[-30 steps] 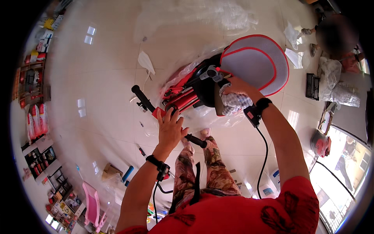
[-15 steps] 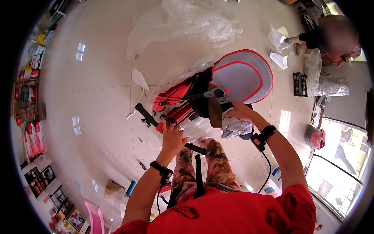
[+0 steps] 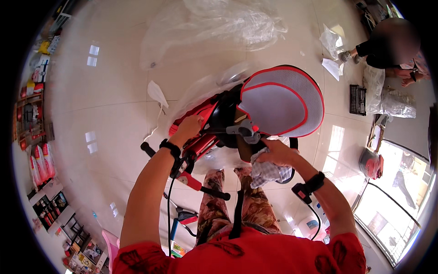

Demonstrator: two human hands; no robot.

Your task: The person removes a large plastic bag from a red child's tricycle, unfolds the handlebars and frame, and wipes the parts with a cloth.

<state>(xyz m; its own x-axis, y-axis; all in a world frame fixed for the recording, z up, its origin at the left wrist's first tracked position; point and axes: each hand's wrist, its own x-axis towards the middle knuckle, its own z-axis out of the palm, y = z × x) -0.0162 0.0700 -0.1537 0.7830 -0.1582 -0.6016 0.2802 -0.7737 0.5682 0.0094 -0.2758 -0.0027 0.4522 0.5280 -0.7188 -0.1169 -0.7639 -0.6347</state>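
Note:
In front of me on clear plastic stands a red and black child's ride-on (image 3: 200,145), its wide grey mesh seat (image 3: 273,100) edged in red. A handlebar with black grips (image 3: 214,193) crosses its near left side. My left hand (image 3: 189,128) reaches over the bar, its fingers closed at the red and black part beside the seat; their tips are partly hidden. A grey lever joint with a red button (image 3: 247,131) lies between my hands. My right hand (image 3: 277,154) is closed on a checked cloth (image 3: 270,173), held against the seat's near edge.
Crumpled clear plastic sheeting (image 3: 228,25) lies on the tiled floor ahead. At the right are a black crate (image 3: 357,99), a seated person (image 3: 394,45) and a bright doorway (image 3: 397,192). Shelves of goods (image 3: 31,112) line the left side. A white strip (image 3: 157,94) lies left of the ride-on.
My left hand has moved from the handlebar up and forward to the red and black part by the seat. The handlebar has swung nearer; my right hand and the cloth have shifted slightly nearer.

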